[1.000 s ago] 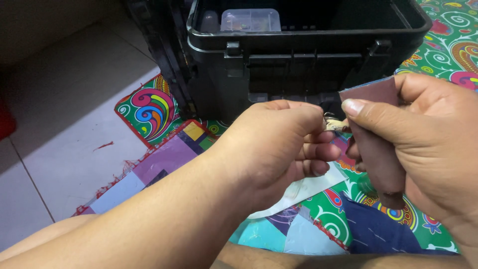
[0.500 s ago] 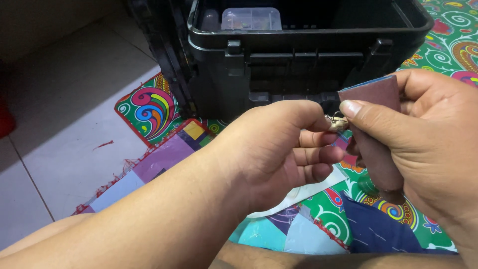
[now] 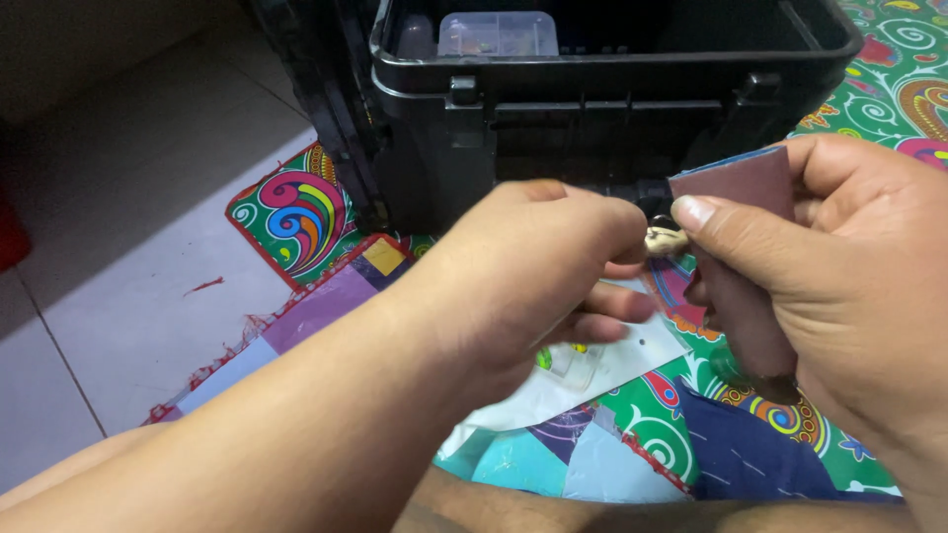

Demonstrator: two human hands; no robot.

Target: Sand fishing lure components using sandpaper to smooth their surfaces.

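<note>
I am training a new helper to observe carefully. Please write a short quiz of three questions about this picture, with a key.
1. True or false: the black plastic box behind the hands is open at the top.
2. Which hand holds the reddish-brown sheet? A) left hand B) right hand C) neither
3. What kind of surface lies under the box and the hands?

Key
1. True. Its inside shows, with a clear plastic case in it.
2. B. The right hand grips the sheet, while the left hand pinches a small pale object against it.
3. A colourful patterned cloth, spread on pale floor tiles.
</note>
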